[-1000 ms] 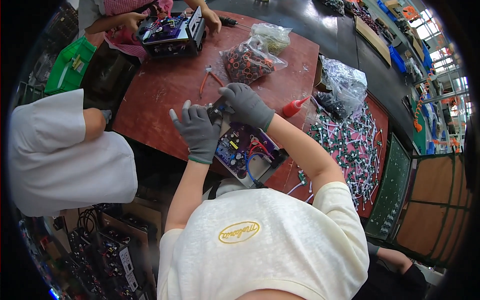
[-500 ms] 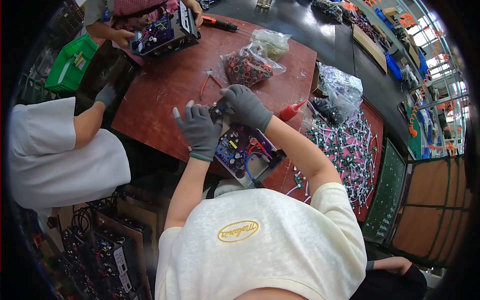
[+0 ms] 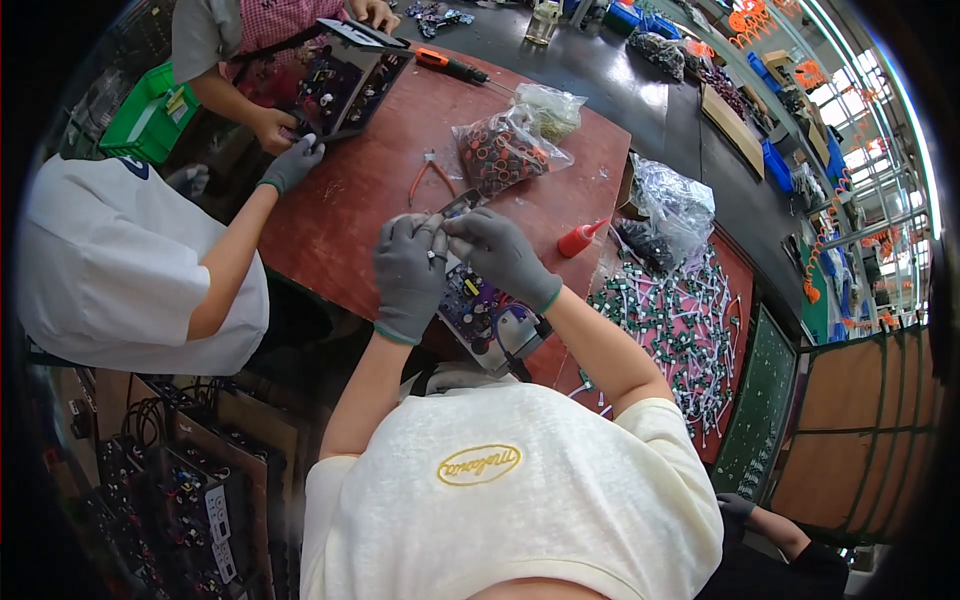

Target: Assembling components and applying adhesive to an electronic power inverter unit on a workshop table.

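Note:
In front of my chest, an open metal chassis with a purple circuit board (image 3: pixel 466 300) and red and blue wires lies at the red table's near edge. Over its far end, my left hand (image 3: pixel 408 275) and my right hand (image 3: pixel 505 258), both in grey gloves, meet with fingers pinched. Whatever sits between the fingertips is too small to name; a little dark ring-like piece (image 3: pixel 435 257) shows against the left fingers. Just beyond the hands lie pliers (image 3: pixel 432 180) with orange-red handles. To the right of my right hand is a red squeeze bottle (image 3: pixel 577 240) with a pointed tip.
Clear bags of black-and-orange rings (image 3: pixel 500 155) and of small yellowish parts (image 3: pixel 548 110) rest beyond the pliers, near an orange-black screwdriver (image 3: pixel 450 66). Small green boards with white leads (image 3: pixel 680 330) cover the table's right. At left, two co-workers handle another black chassis (image 3: pixel 335 85).
My left fingers were spread and have closed; both hands have drawn together, covering more of the board. The white-shirted co-worker's gloved hand has reached up to the other chassis.

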